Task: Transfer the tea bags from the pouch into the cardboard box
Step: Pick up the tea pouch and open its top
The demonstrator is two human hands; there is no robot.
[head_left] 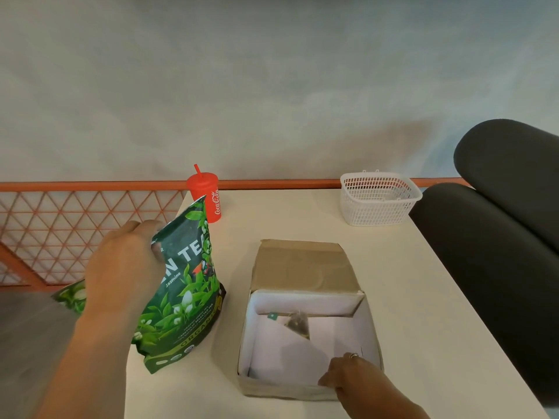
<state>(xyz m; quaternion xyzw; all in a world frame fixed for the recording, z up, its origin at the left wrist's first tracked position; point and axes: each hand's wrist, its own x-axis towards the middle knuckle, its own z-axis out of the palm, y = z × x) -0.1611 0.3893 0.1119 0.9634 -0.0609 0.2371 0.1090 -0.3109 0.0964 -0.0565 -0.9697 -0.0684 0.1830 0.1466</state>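
Head view, looking down at a pale table (408, 282). The left hand (121, 267) grips a green tea pouch (187, 285) near its top left edge, fingers curled round the foil, holding it upright with a slight lean, its base on the table. Just right of it sits the open box (245, 337), lined in white, with its brown flap folded back away from the person. One tea bag (298, 323), with a small green tag, lies against the far wall inside. The right hand (351, 376) is at the box's near right corner, knuckles up and fingers bent downward; whether they hold anything cannot be told. A red cup (205, 195) stands behind the pouch, and a white basket (378, 201) sits at the far right, well apart. The step in hand looks like fetching the next bag. To do it well, the left hand should likely keep the pouch steady and its mouth turned toward the right hand, so that hand can reach in cleanly, pinch one bag by its body rather than its tag, and set it flat beside the first. Tilting the pouch too far risks spilling bags onto the table.
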